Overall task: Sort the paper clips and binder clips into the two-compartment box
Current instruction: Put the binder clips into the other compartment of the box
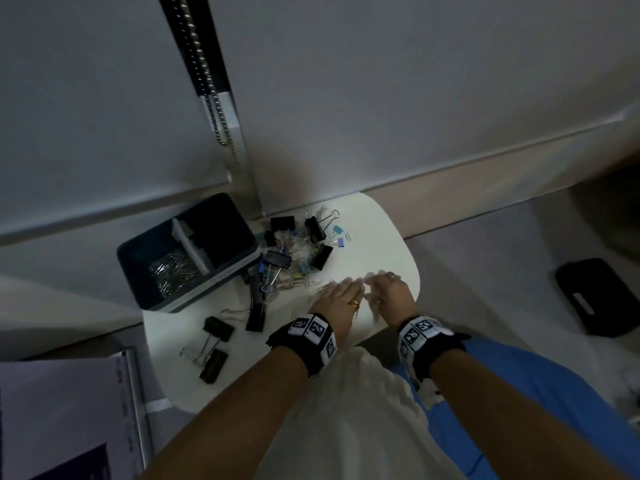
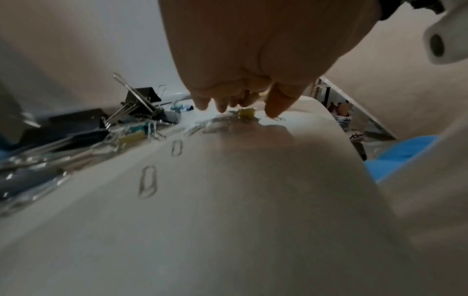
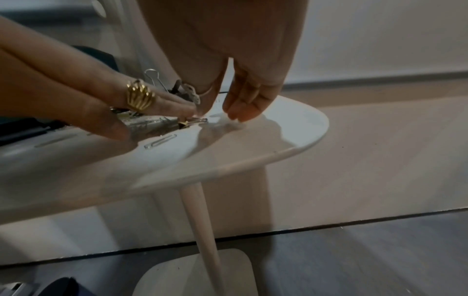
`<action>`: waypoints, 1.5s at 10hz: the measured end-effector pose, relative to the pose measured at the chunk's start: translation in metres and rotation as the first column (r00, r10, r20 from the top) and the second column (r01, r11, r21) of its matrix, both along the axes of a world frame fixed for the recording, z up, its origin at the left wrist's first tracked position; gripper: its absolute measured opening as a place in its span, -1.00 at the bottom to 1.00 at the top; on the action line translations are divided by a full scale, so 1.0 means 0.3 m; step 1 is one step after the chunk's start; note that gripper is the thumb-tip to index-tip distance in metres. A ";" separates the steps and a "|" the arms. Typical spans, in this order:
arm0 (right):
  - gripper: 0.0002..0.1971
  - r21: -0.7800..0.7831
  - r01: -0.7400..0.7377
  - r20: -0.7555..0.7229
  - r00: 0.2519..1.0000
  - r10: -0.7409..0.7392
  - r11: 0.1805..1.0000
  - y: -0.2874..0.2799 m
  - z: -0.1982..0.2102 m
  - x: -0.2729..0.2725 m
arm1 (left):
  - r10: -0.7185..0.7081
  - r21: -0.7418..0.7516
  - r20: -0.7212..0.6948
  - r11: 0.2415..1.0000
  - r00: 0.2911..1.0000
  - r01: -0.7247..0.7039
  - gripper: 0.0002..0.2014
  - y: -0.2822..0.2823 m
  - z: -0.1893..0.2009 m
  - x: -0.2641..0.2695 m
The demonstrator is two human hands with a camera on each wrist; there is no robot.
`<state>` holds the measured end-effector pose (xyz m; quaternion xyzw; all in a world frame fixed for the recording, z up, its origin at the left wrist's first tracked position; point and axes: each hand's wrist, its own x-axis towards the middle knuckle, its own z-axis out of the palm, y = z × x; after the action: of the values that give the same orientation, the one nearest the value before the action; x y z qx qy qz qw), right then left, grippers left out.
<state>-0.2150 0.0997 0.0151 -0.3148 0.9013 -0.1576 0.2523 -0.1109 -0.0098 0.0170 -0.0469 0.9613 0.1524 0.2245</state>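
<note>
Both forearms reach forward over the near edge of the small white table [image 1: 377, 237], palms down: the left hand [image 1: 337, 297] lies flat with straight fingers over a few loose paper clips [image 2: 148, 181], and the right hand [image 1: 389, 291] hangs beside it, fingers loosely bent down toward the tabletop, holding nothing I can make out. Beyond the fingertips lies the mixed heap of binder clips [image 1: 294, 252]. Farthest left stands the two-compartment box [image 1: 188, 251], silver clips in its left compartment.
</note>
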 end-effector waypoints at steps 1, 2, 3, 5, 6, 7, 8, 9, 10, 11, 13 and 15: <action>-0.72 -0.097 0.006 -0.029 1.000 -0.009 0.995 -0.019 -0.011 0.000 | 0.107 -0.002 0.019 0.994 0.994 -0.107 -0.30 0.015 -0.016 0.014; -0.73 -0.083 -0.023 -0.015 1.000 0.022 0.996 -0.041 -0.005 0.000 | 0.203 -0.049 -0.117 0.976 0.972 -0.210 -0.36 0.000 -0.020 0.029; -0.68 -0.038 -0.051 -0.013 0.999 0.051 0.998 -0.057 -0.003 0.004 | 0.148 -0.090 -0.048 0.984 0.988 -0.152 -0.37 -0.016 -0.029 0.040; -0.48 0.096 0.049 0.011 0.999 -0.051 0.994 -0.061 0.017 -0.020 | 0.169 -0.113 0.035 0.980 0.985 -0.164 -0.28 -0.013 -0.019 0.034; -0.40 0.187 0.049 0.072 0.995 -0.063 0.981 -0.075 0.032 -0.055 | 0.232 -0.114 0.041 0.967 0.972 -0.226 -0.25 -0.021 -0.018 0.055; -0.39 0.230 0.111 0.149 0.978 -0.147 0.967 -0.090 0.041 -0.093 | 0.313 -0.074 -0.022 0.947 0.950 -0.313 -0.34 -0.045 -0.031 0.100; -0.55 0.106 0.239 0.075 0.966 -0.248 0.965 -0.104 0.044 -0.121 | 0.358 -0.005 -0.038 0.934 0.933 -0.358 -0.41 -0.065 -0.014 0.139; -0.62 -0.095 0.144 0.019 0.990 -0.143 0.985 -0.123 0.053 -0.117 | 0.542 0.205 -0.047 0.827 0.839 -0.523 -0.45 -0.071 0.007 0.148; -0.70 -0.086 -0.158 0.017 0.987 0.160 0.984 -0.127 0.075 -0.065 | 0.721 0.359 0.023 0.640 0.692 -0.679 -0.46 -0.096 0.014 0.139; -0.46 0.146 -0.451 0.112 0.892 0.438 0.880 -0.109 0.071 0.000 | 0.736 0.351 0.046 0.622 0.676 -0.701 -0.56 -0.121 -0.005 0.141; -0.26 0.224 -0.515 0.163 0.857 0.489 0.827 -0.145 0.082 -0.003 | 0.794 0.429 0.120 0.500 0.596 -0.753 -0.61 -0.153 -0.073 0.160; -0.18 0.162 -0.597 0.163 0.802 0.575 0.786 -0.227 0.077 0.012 | 0.759 0.346 0.032 0.602 0.651 -0.719 -0.66 -0.153 -0.036 0.182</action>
<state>-0.2115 0.0316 0.0383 -0.5426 0.7557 0.0058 0.3666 -0.0565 -0.0558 0.0061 -0.3932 0.8271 0.3917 0.0883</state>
